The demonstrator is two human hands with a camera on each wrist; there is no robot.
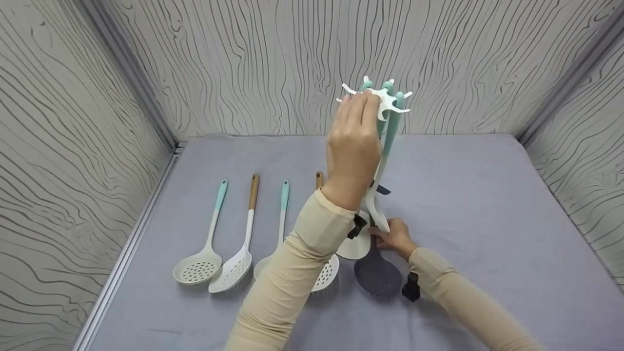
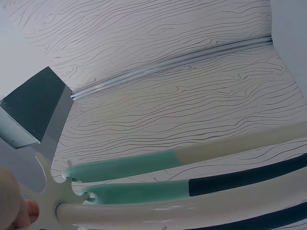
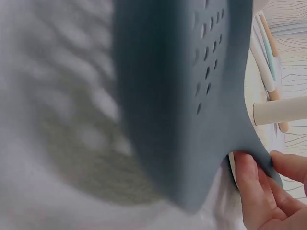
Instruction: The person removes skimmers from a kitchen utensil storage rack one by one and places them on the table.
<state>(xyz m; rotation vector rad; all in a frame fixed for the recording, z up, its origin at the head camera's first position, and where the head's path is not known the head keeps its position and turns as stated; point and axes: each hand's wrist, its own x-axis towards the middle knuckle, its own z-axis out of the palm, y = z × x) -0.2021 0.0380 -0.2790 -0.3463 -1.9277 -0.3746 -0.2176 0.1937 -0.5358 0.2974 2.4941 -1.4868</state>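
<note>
My left hand (image 1: 356, 136) grips the white hooked top (image 1: 387, 105) of a utensil stand. Mint-handled utensils hang from its hooks, among them one with a white lower end (image 1: 376, 209). In the left wrist view, the stand's white pole (image 2: 129, 214) runs beside mint handles (image 2: 124, 166). Low by the stand's round white base (image 1: 353, 247), my right hand (image 1: 396, 239) pinches a dark grey skimmer (image 1: 378, 276) at its neck. Holes show in the skimmer's head (image 3: 211, 62) in the right wrist view. Whether its upper end hangs on a hook is hidden.
Left of the stand, several skimmers lie on the grey cloth: a mint-handled one (image 1: 197, 267), a wood-handled one (image 1: 234, 273), another mint-handled one (image 1: 284, 204) and a wood-handled one (image 1: 326, 275) partly behind my left arm. Patterned panels (image 1: 273, 63) enclose the table.
</note>
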